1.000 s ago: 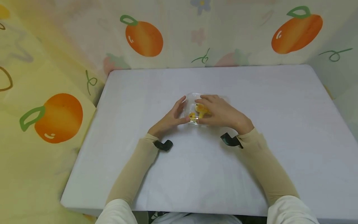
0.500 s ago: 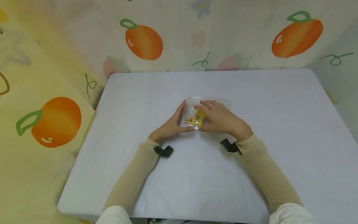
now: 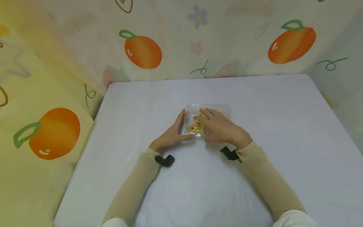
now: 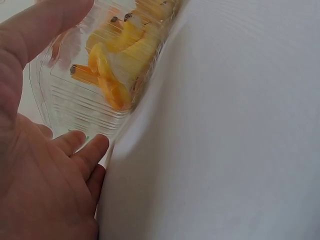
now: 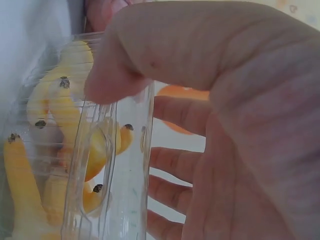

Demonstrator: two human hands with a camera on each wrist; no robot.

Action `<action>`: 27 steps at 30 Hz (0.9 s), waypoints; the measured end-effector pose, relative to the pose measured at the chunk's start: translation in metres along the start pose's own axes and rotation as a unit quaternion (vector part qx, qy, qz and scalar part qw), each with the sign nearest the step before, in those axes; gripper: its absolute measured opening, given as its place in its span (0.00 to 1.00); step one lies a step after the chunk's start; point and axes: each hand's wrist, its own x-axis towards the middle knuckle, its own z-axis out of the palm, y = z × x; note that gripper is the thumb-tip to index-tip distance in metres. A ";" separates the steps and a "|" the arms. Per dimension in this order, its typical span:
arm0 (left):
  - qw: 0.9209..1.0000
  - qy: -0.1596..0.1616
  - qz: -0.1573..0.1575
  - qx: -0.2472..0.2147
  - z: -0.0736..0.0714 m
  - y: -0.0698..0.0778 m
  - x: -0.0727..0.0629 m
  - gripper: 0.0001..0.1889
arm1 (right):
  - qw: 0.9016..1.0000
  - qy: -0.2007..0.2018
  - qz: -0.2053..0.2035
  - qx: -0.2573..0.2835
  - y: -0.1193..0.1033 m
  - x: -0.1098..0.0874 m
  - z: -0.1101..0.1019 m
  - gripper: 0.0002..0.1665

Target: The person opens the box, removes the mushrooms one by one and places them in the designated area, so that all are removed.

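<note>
Over the last second, we see the thumbs lower against the near edge: the left thumb lay on top of that rim and now sits down at the near side, while the right thumb has shifted a little to the right along it. The clear plastic, rectangular lidded box (image 3: 191, 113) itself has kept its place on the white cloth-covered table (image 3: 215, 183); the whole head view has merely tilted. We take this as handling of the box's near rim with the box held steady, though we cannot tell whether the lid is latched. Inside it lie glossy yellow, curved pieces with small dark tips (image 3: 193, 128), gathered toward the left and near part.

The box rests in the middle of the table, toward the far side, between both hands. The left hand (image 3: 172, 134) straddles its near left corner, thumb and fingers set wide apart, the fingers mostly straight along the left end. The right hand (image 3: 222, 127) comes in from the right, its fingers stretched and slightly spread over the lid; its thumb is bent onto the near rim, so we judge it holds the box between them. Both forearms, in beige sleeves (image 3: 131, 186), angle inward from the near edge.
</note>
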 end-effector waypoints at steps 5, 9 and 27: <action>1.000 0.000 0.001 0.002 0.002 0.000 -0.002 0.63 | 1.000 -0.008 -0.005 -0.002 0.000 -0.002 0.001 0.48; 1.000 -0.001 0.002 0.003 0.002 0.001 -0.001 0.63 | 1.000 -0.015 -0.017 -0.004 0.002 -0.004 -0.001 0.49; 1.000 0.004 0.002 0.005 0.003 0.000 -0.001 0.61 | 0.999 -0.022 -0.022 0.024 0.003 -0.006 -0.005 0.49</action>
